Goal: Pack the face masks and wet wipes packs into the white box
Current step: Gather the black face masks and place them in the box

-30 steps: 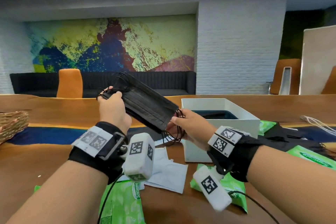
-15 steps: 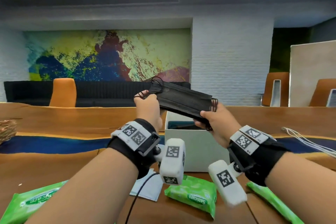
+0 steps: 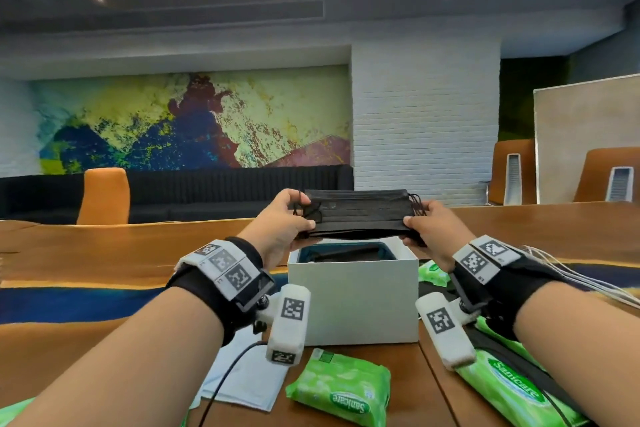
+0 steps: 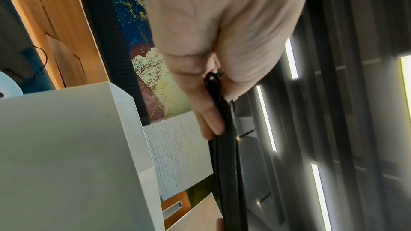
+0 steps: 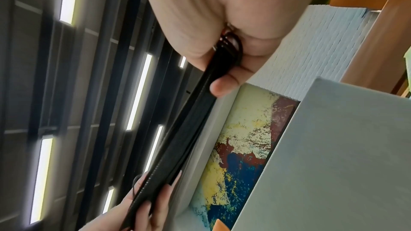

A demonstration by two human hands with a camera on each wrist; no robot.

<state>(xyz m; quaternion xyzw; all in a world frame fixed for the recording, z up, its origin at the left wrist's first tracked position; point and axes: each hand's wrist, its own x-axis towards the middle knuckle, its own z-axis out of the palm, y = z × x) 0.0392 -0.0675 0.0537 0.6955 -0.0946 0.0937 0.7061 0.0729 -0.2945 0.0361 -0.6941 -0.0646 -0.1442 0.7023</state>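
head view: both hands pinch a flat stack of black pleated face masks by its ends, left hand and right hand, holding it level right above the open white cardboard box on the wooden table. green wet wipes packs reading "sanicare" lie in front.

left wrist: fingers clamp the stack's edge beside the box wall.

right wrist: thumb and fingers grip the other end.
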